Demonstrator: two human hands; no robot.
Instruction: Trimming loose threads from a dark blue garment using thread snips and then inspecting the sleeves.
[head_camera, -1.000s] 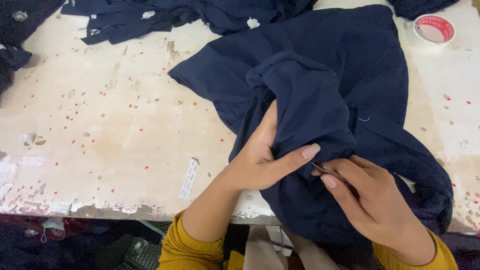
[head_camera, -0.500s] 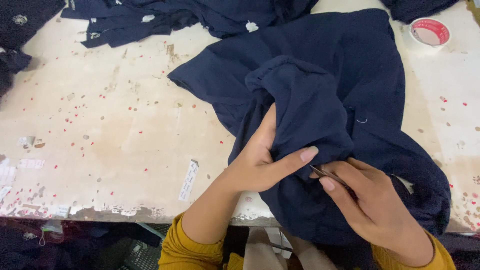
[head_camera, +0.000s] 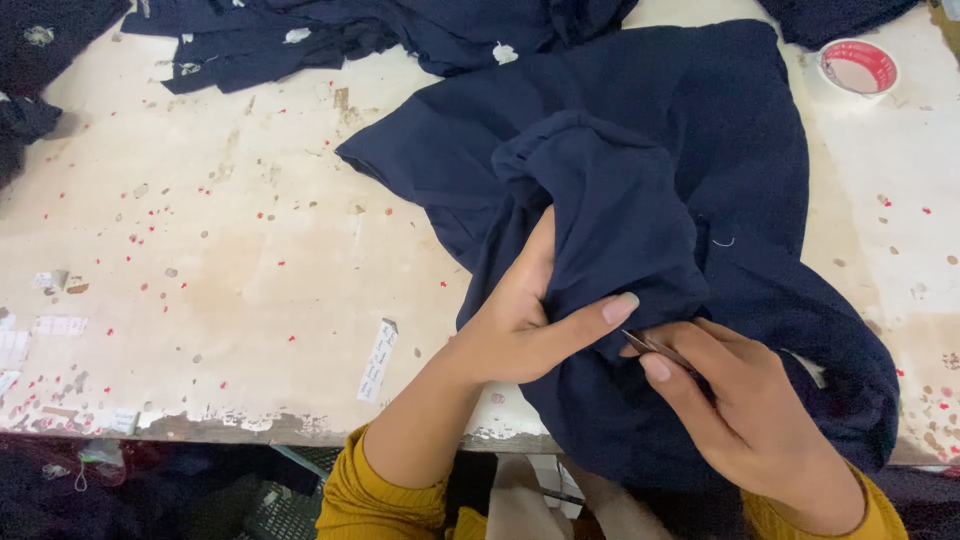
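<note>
Worn table (head_camera: 200, 250) speckled with red dots, left hand (head_camera: 525, 325) pinching a fold of navy cloth (head_camera: 640, 190) (heaped, running from near edge toward far right), right hand (head_camera: 745, 405) gripping small clippers (head_camera: 655, 347), tips pointing left into the fold, tape roll (head_camera: 857, 68) far right.

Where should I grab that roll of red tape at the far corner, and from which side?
Probably from above, pinching the outer rim of the roll of red tape: it lies flat on the worn table with its hole facing up, and its near and right sides are free, while dark fabric crowds the far side.
</note>
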